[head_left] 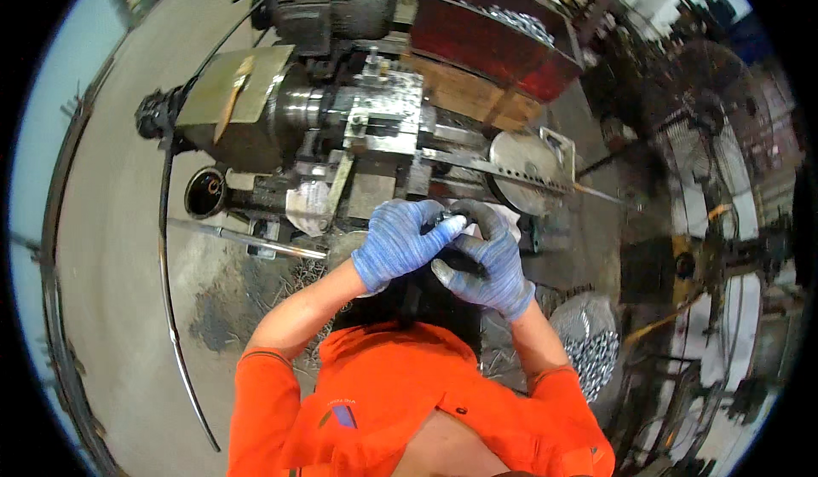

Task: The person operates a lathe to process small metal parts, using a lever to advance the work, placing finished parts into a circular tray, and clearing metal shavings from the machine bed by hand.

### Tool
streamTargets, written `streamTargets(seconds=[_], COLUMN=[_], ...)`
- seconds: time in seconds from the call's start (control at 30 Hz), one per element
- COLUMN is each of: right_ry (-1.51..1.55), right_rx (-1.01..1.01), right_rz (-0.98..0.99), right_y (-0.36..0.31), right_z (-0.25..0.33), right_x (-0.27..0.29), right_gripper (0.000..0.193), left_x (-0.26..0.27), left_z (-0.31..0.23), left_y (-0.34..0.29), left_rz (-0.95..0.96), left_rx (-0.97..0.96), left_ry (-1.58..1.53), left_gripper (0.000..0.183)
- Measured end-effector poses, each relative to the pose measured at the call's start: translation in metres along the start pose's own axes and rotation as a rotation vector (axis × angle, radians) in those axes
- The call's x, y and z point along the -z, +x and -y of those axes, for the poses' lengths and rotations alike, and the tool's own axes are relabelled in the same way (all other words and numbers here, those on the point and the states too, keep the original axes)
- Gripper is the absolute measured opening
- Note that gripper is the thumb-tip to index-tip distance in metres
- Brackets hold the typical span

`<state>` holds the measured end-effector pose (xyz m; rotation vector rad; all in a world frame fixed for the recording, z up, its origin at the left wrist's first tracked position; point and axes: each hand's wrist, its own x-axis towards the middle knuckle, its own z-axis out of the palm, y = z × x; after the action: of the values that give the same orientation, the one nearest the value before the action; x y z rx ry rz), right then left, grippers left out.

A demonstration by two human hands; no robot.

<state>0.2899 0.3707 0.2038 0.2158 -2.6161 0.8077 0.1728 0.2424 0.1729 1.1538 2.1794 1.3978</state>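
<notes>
Both my hands wear blue-grey knit gloves and meet in front of my chest, near the front of a greasy metal lathe-like machine (383, 106). My left hand (396, 242) is closed, its thumb stretched toward the other hand. Curled and facing it is my right hand (487, 264), whose palm side looks dark with grime. Between the fingertips of the two hands sits a small dark piece (443, 218), mostly covered by the gloves; its kind cannot be made out. A white rag (307, 207) lies on the machine's near side, left of my hands.
A wooden-handled brush (230, 106) rests on the machine's housing, below an electric motor (332, 6). Far right stands a red metal bin (486, 38) with small shiny parts. A clear bag (590, 349) of metal parts is by my right elbow. A metal rod (247, 239) juts out at left.
</notes>
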Motion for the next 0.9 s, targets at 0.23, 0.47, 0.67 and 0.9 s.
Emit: streamTargets(seconds=[0.23, 0.47, 0.67, 0.9], right_ry=[-0.04, 0.062, -0.042, -0.548], right_rx=[0.105, 0.226, 0.172, 0.177], right_rz=[0.058, 0.097, 0.134, 0.368], right_y=[0.041, 0.088, 0.136, 0.219], right_z=[0.0, 0.006, 0.006, -0.021], right_x=[-0.01, -0.009, -0.034, -0.092], right_gripper=[0.026, 0.026, 0.025, 0.035], left_x=[0.025, 0.061, 0.117, 0.258], left_z=[0.022, 0.032, 0.037, 0.091], left_y=[-0.001, -0.021, -0.069, -0.176], left_rz=[0.067, 0.155, 0.006, -0.507], left_rx=[0.146, 0.229, 0.099, 0.186], left_ry=[-0.155, -0.857, -0.208, 1.15], left_gripper=[0.045, 0.043, 0.034, 0.019])
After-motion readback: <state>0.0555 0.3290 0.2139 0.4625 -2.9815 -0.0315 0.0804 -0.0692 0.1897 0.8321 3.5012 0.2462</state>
